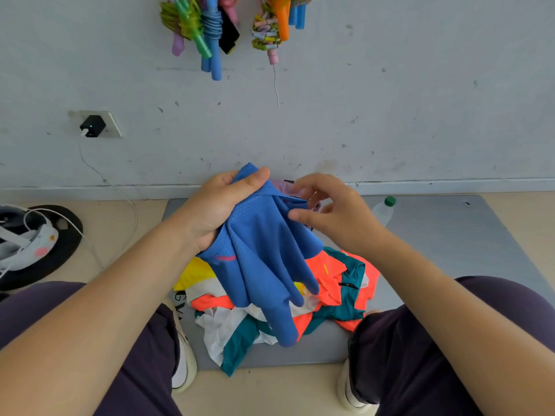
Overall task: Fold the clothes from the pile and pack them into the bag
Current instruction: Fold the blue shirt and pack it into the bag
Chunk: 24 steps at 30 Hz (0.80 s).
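The blue shirt [258, 253] hangs bunched from the left hand [216, 205], whose fingers and thumb are curled tight round its upper part; the loose cloth drops below the fist toward the pile [300, 298]. The right hand [333, 211] is just beside the shirt's top edge, its fingers loosely spread and slightly bent, the thumb tip touching the blue cloth. It grips nothing that can be seen, and seems to be feeling for a hem or collar.

Under both hands lies the pile of orange, teal, white and yellow clothes, tumbled and unfolded. A scrap of lilac cloth [280, 186] peeks out behind the fingertips; what it belongs to cannot be told. No bag is in view and nothing shows as folded, so the job looks barely begun: this shirt has yet to be spread out and folded, and the whole heap waits after it.

The pile rests on a grey mat [435, 235] laid on a pale floor, with a plastic bottle [384, 210] beyond the right hand's fingers. Further off stands a scuffed grey wall [420, 100] with a plugged-in charger [93, 126] and bright skipping ropes [210, 28] hung high.
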Each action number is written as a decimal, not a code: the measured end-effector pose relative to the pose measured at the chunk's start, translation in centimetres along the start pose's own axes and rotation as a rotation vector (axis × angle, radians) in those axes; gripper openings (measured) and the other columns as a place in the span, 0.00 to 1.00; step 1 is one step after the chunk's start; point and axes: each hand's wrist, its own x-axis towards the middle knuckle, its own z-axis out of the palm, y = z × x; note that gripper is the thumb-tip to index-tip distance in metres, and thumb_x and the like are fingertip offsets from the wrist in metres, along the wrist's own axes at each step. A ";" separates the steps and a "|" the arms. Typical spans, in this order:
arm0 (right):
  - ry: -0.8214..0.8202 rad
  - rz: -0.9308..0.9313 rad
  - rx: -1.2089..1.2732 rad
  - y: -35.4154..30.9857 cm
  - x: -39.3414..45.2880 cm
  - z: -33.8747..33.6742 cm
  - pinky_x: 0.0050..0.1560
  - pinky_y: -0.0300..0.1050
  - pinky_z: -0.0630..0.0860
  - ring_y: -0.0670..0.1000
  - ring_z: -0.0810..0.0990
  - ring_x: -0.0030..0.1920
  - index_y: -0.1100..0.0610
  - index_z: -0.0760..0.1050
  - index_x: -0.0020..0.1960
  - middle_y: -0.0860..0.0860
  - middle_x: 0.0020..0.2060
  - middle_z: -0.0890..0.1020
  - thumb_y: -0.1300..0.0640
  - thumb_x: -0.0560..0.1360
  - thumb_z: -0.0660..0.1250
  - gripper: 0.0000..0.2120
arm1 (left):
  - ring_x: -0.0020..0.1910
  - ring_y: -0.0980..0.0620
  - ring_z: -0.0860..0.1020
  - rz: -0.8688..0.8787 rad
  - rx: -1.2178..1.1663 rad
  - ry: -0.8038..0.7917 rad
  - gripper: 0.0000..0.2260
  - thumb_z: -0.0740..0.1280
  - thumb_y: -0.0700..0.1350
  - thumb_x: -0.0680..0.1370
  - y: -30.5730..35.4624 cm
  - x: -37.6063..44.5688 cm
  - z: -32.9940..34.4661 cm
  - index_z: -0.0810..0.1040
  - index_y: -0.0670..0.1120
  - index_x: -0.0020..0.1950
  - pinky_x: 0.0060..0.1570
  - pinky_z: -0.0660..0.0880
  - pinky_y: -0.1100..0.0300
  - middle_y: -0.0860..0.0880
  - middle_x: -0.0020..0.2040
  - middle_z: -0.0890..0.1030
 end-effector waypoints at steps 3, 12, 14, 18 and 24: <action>-0.041 0.044 0.013 -0.2 -0.1 -0.5 0.43 0.38 0.69 0.44 0.74 0.38 0.52 0.79 0.44 0.47 0.40 0.78 0.60 0.73 0.72 0.04 | 0.38 0.51 0.84 -0.010 0.041 -0.028 0.12 0.71 0.55 0.71 0.0 0.0 -0.5 0.86 0.48 0.38 0.35 0.79 0.61 0.46 0.39 0.86; -0.052 0.134 0.392 -1.2 -0.4 -2.6 0.33 0.39 0.72 0.48 0.75 0.31 0.50 0.75 0.38 0.50 0.30 0.80 0.51 0.79 0.64 0.11 | 0.65 0.60 0.75 -0.030 0.463 -0.188 0.18 0.61 0.63 0.77 -1.0 0.2 -0.5 0.78 0.58 0.64 0.69 0.68 0.58 0.59 0.62 0.80; -0.004 0.168 0.371 -1.3 -0.4 -2.6 0.31 0.39 0.72 0.48 0.75 0.30 0.50 0.75 0.38 0.51 0.30 0.79 0.52 0.80 0.65 0.11 | 0.59 0.66 0.76 -0.057 0.483 -0.312 0.26 0.62 0.72 0.71 -0.8 -0.1 -0.3 0.78 0.60 0.63 0.64 0.70 0.65 0.63 0.57 0.81; 0.062 0.210 0.367 -1.5 -0.3 -2.8 0.32 0.40 0.74 0.50 0.77 0.32 0.50 0.75 0.38 0.54 0.33 0.81 0.53 0.79 0.65 0.11 | 0.46 0.51 0.82 -0.220 0.562 -0.408 0.26 0.78 0.62 0.63 -1.2 -0.3 -0.7 0.82 0.41 0.47 0.53 0.78 0.54 0.49 0.45 0.84; 0.086 0.177 0.249 -1.3 -0.2 -2.9 0.40 0.48 0.69 0.54 0.72 0.36 0.53 0.74 0.41 0.60 0.36 0.78 0.54 0.80 0.64 0.09 | 0.38 0.59 0.81 -0.146 0.601 -0.235 0.16 0.74 0.56 0.72 -1.5 0.3 -0.3 0.83 0.43 0.47 0.40 0.77 0.65 0.54 0.40 0.85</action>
